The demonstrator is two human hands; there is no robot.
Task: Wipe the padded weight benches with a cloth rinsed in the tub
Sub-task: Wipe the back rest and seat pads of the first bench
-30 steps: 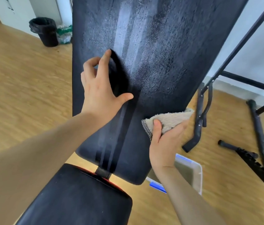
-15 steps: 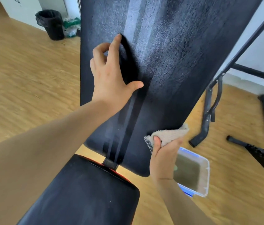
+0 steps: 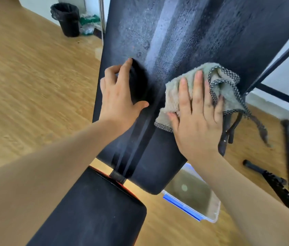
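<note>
Grey-green terry cloth (image 3: pixel 174 96) pressed flat under the straight fingers of the right hand (image 3: pixel 197 119) against the inclined black backrest pad (image 3: pixel 184 32), left hand (image 3: pixel 120 98) resting loosely spread beside it, rinsing tub (image 3: pixel 182 206) on the floor below: wiping step in hand, the next move probably calling for a firm stroke up the dusty upper pad.

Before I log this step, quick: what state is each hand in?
Left hand: open, braced on the backrest pad.
Right hand: open, pressing the cloth flat against that pad.
</note>
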